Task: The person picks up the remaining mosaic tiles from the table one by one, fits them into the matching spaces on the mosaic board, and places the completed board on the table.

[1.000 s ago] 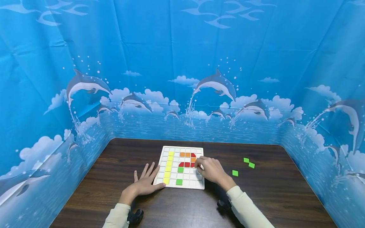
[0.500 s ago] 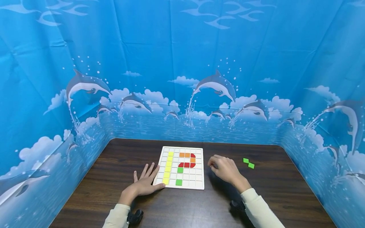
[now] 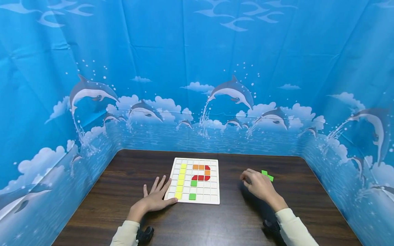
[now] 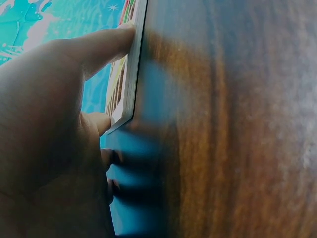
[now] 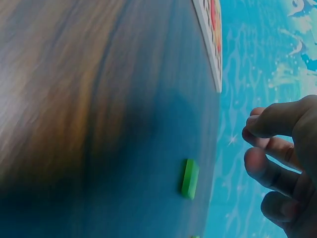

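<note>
My left hand (image 3: 154, 199) lies with fingers spread at the left side of a white gridded board (image 3: 209, 198), its thumb and index finger touching the edge. Yellow tiles (image 3: 180, 182) form a column on the board; orange tiles (image 3: 198, 167), red tiles (image 3: 200, 178) and two green tiles (image 3: 193, 183) lie to the right of it. Well right of the board, my right hand (image 3: 261, 186) hovers with loosely bent fingers and nothing visible between them. Loose green tiles (image 3: 270, 178) lie just beyond it. In the right wrist view, a green tile (image 5: 190, 179) lies on the table near the fingers.
A dark wooden table (image 3: 197, 222) bears everything. Blue dolphin-print cloth (image 3: 197, 85) rises as a wall behind it and along both sides. Black wrist cameras (image 3: 145, 235) sit at the cuffs.
My right hand has left the board's right side and moved right toward the loose green tiles, covering the nearest one in the head view. My left hand has stayed in place.
</note>
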### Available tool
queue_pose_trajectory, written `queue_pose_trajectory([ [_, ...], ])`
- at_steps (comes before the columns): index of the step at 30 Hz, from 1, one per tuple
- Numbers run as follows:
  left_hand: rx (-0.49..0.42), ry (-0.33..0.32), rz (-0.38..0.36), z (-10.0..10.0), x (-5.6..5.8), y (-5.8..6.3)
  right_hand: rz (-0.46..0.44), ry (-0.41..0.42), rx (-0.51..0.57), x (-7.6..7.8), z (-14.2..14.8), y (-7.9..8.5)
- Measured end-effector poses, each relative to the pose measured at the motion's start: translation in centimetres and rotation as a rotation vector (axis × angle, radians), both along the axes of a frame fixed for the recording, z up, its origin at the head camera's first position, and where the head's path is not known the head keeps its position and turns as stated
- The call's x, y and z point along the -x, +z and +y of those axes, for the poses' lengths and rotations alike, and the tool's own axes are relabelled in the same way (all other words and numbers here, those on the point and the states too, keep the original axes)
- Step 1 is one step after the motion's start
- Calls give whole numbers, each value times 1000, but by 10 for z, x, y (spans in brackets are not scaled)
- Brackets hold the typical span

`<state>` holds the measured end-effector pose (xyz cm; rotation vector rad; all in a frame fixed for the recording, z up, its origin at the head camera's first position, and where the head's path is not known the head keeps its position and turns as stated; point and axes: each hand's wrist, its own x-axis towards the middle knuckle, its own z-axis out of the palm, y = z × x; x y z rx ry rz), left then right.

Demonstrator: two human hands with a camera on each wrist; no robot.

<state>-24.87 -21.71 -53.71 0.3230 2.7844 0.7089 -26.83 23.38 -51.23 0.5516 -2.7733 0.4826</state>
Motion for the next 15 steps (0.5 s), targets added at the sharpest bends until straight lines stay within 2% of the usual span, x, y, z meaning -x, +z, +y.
queue_pose_trajectory([
  [4,-2,-12,24,-2,2,-6,7,-17,0,-3,11,-5],
  [11,3,7,-33,2,0,5,-41,-59,-5,-7,27,-9],
  [15,-15,0,-12,1,-2,3,-70,-76,-11,-10,35,-12],
])
